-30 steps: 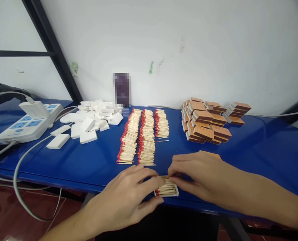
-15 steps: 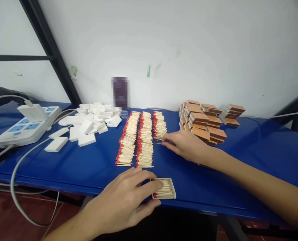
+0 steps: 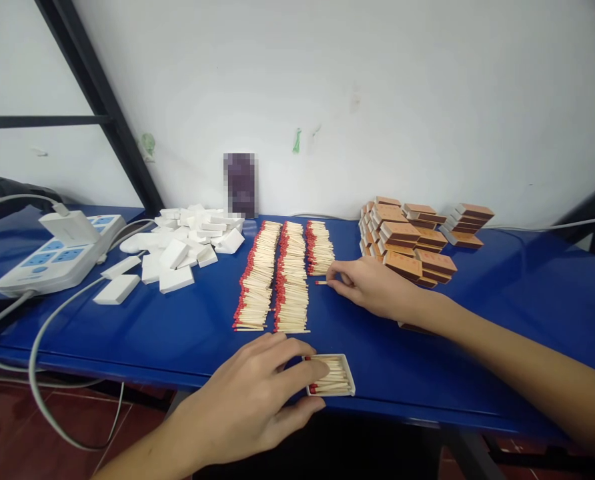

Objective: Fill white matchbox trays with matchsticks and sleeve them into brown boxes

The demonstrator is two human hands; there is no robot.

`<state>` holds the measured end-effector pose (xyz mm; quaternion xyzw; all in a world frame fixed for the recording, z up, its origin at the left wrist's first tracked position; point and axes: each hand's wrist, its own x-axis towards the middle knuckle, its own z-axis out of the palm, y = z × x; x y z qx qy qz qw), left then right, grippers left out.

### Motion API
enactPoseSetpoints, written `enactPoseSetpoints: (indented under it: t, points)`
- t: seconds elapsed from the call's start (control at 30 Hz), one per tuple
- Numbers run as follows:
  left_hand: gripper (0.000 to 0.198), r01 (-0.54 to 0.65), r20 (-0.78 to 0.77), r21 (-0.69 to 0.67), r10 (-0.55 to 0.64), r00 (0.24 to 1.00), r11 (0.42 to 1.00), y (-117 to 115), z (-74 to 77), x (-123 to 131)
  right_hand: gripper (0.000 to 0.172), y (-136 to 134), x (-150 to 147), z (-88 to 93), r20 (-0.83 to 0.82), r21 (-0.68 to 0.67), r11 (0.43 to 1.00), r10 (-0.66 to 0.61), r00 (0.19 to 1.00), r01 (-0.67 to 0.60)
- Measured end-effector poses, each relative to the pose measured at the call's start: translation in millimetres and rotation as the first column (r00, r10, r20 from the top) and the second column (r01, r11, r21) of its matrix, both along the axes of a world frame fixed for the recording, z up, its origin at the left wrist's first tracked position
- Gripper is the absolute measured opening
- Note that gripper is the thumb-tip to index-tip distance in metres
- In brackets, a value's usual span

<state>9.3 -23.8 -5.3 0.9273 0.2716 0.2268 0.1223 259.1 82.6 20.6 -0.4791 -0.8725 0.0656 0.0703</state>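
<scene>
At the front edge of the blue table, my left hand [image 3: 262, 390] grips the left end of a white matchbox tray [image 3: 350, 375], one finger lying over the matches [image 3: 335, 378] in it. My right hand [image 3: 372, 283] is pinched on a single match [image 3: 321, 283], whose red head sticks out to the left. Just beyond those fingertips ends a short row of red-headed matches [image 3: 319, 248]. Two longer rows, a middle one [image 3: 292, 280] and a left one [image 3: 258, 280], lie beside it, heads to the left.
White trays [image 3: 177, 257] are heaped at the left, near a white power strip [image 3: 57, 253] with cables. Stacked orange-brown matchboxes [image 3: 397, 233] stand at the right, partly behind my right hand. A pixelated dark rectangle [image 3: 241, 185] leans on the wall.
My right hand has drawn the match slightly away from the short row, to the right. My left hand keeps its grip on the tray. The whole view has shifted a little.
</scene>
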Motion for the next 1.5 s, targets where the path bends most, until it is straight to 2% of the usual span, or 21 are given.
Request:
enactPoseSetpoints:
  t: [0.13,0.27,0.57,0.73,1.0,1.5]
  points:
    - [0.022,0.002,-0.001,0.005,-0.002,1.0,1.0,0,-0.2,0,0.018,-7,-2,3.6,-0.058,-0.025,1.0,0.018,0.998,-0.019]
    - [0.022,0.007,0.0,0.0,-0.007,1.0,1.0,0,-1.0,-1,0.023,-1,-3,2.8,-0.125,0.026,1.0,-0.012,0.992,0.016]
    - [0.022,0.01,-0.001,-0.002,-0.01,1.0,1.0,1,-0.5,-1,0.032,7,-2,-3.6,-0.153,0.082,0.997,0.025,0.988,-0.013]
    - [0.024,0.011,-0.002,-0.009,-0.011,1.0,1.0,1,-0.4,-1,0.035,6,-4,-4.1,-0.15,0.062,0.998,0.034,0.988,-0.025]
    - [0.022,0.009,-0.002,-0.011,-0.009,1.0,1.0,1,-0.6,-2,0.031,12,-3,-9.8,-0.197,0.075,0.997,0.024,0.98,-0.01]
    - [0.022,0.011,-0.009,-0.003,-0.011,1.0,1.0,2,-0.3,-2,0.021,1,-4,-1.5,-0.179,0.007,1.0,-0.019,0.984,0.021]
